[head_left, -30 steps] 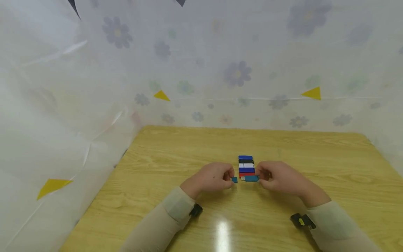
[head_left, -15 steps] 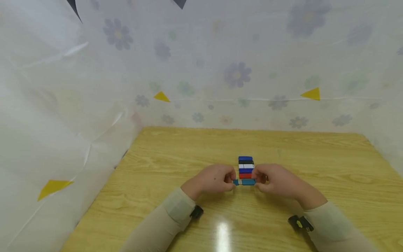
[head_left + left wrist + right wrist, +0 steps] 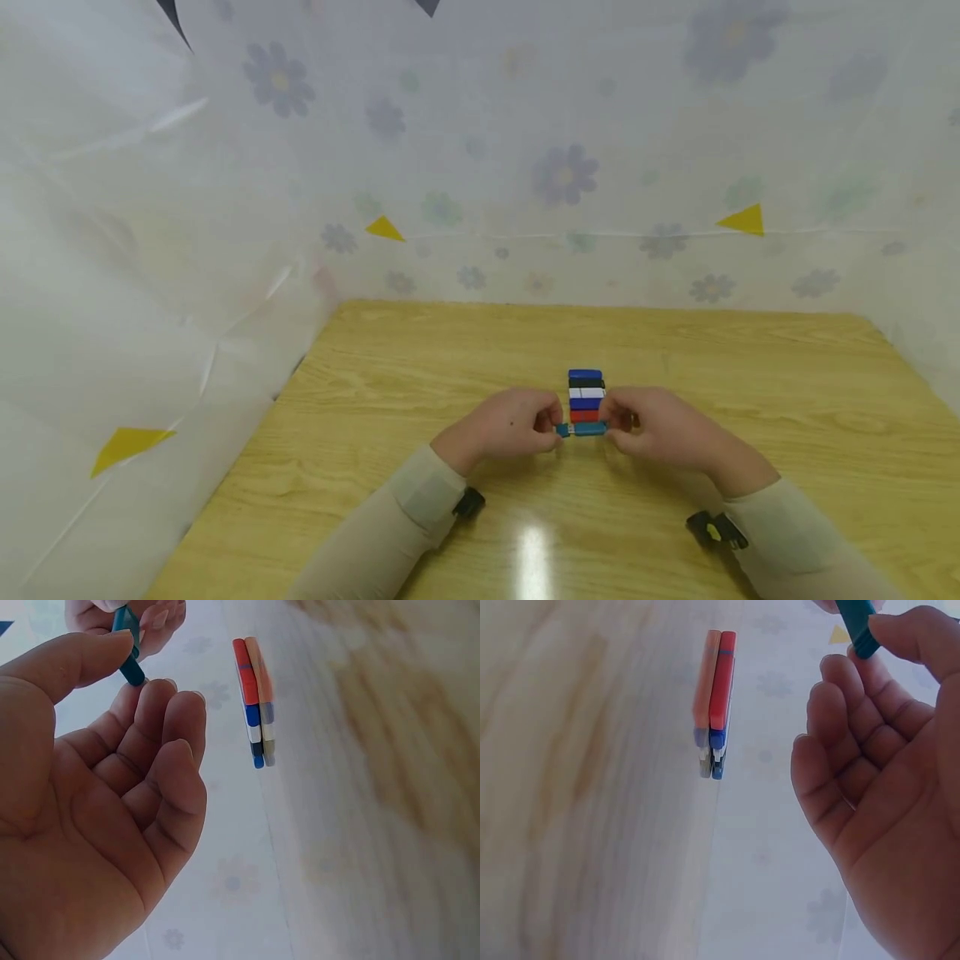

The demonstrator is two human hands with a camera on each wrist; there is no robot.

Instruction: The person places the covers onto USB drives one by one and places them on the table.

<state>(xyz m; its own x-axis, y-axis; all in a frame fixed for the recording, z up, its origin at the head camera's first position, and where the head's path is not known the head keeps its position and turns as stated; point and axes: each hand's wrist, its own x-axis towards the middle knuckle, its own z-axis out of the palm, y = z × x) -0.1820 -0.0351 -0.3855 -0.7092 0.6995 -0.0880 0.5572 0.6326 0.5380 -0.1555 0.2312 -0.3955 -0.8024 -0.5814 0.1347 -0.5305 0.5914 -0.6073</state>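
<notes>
Bright, even light falls from overhead, leaving a white glare patch on the bench (image 3: 531, 557) near its near edge and only faint shadows under the hands. The head view bows its lines outward toward the edges, and the curtain (image 3: 225, 208) looks soft and washed out. Both wrist views are pale, with the wood grain blurred and the near palms large and slightly soft.

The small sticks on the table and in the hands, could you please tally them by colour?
Blue: 2
Black: 1
White: 1
Red: 1
Teal, pinched between left hand and right hand: 1
Total: 6
</notes>
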